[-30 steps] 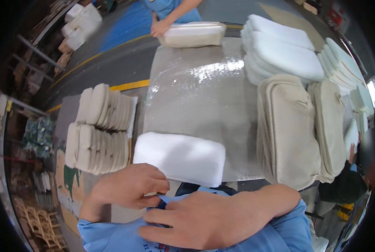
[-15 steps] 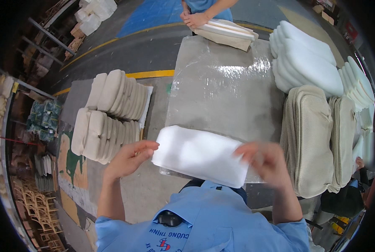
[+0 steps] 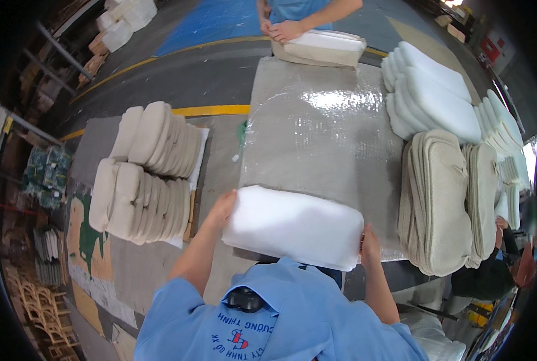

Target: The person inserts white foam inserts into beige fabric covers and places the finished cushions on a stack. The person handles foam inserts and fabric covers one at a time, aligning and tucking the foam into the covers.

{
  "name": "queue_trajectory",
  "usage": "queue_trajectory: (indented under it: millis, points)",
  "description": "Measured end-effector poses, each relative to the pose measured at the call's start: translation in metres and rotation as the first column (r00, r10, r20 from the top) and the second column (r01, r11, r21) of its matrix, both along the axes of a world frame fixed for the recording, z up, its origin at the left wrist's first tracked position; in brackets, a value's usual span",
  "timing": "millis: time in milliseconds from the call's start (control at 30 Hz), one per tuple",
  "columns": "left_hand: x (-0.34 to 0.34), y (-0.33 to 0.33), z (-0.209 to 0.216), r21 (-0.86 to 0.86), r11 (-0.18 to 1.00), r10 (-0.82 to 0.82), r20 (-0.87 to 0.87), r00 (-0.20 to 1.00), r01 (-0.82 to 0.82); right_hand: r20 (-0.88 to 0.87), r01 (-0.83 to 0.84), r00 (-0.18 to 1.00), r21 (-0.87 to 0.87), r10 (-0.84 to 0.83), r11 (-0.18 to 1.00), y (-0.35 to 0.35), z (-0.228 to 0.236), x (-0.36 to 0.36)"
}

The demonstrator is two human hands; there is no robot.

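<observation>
A thick white cushion pad [image 3: 292, 228] with rounded corners lies lengthwise across the near edge of the table, close to my body. At its left end my left hand [image 3: 223, 207] grips the edge, fingers partly hidden behind the pad. My right hand [image 3: 369, 242] holds the opposite end, its fingers curled along the short side. The pad is level, with the plastic-covered tabletop [image 3: 316, 144] under and beyond it.
Stacked beige cushions [image 3: 154, 198] stand on the left. At right are piles of beige fabric covers [image 3: 440, 204] and white pads [image 3: 434, 96]. Across the table, a co-worker's hands [image 3: 286, 30] hold a white pad partly inside a beige cover [image 3: 316, 54].
My hands have come to the two ends of the white pad and taken hold; the right was blurred above its right side. The co-worker's beige cover has tilted.
</observation>
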State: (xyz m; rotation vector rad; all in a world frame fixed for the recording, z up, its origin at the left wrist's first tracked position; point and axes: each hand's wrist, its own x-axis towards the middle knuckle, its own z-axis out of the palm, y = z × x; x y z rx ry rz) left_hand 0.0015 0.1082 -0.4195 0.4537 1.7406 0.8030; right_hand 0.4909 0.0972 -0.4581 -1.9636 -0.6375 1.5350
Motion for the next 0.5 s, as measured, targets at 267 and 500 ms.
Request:
queue_trajectory:
  millis: [267,500]
  points:
    - [0.005,-0.015,0.005,0.240,0.932,0.214,0.244,0.946,-0.273,-0.093,0.224,0.975,0.363,-0.204,0.905,0.003,0.027,-0.022]
    - [0.025,-0.061,0.017,0.471,0.830,0.211,0.231,0.950,-0.299,-0.568,0.563,0.773,0.407,-0.283,0.719,-0.002,0.049,-0.005]
